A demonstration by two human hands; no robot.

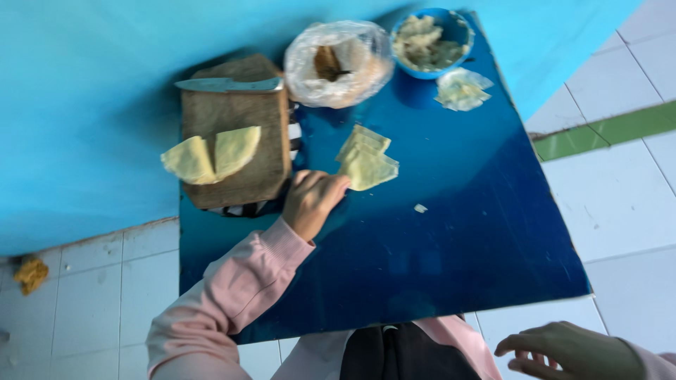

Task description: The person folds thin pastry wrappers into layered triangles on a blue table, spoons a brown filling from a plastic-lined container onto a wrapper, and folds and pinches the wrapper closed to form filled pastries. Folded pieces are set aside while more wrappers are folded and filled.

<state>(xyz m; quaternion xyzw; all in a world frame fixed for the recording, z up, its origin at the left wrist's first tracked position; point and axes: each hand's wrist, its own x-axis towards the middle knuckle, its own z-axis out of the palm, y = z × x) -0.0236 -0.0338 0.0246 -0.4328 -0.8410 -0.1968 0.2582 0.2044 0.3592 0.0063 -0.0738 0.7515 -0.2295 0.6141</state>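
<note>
Pink-sleeved, my right hand (556,348) hangs off the near edge of the blue desk (458,260), its grip released and holding nothing. Farther in, my left hand (313,200) has its grip on the edge of a stack of pale dough wrappers (366,162). Beyond it to the left, cut wrappers (211,155) lie on a wooden board (239,112) under a knife (229,85), with a plastic bag (338,63) and blue bowl (454,28) farthest.

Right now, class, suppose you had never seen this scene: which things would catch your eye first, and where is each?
The glossy blue table fills the middle, against a turquoise wall. On it, the left hand touches a stack of pale yellow dough sheets, beside a wooden cutting board bearing a halved round sheet and a knife. At the far edge sit a blue bowl of filling and a plastic bag; the right hand hangs open below the table.
</note>
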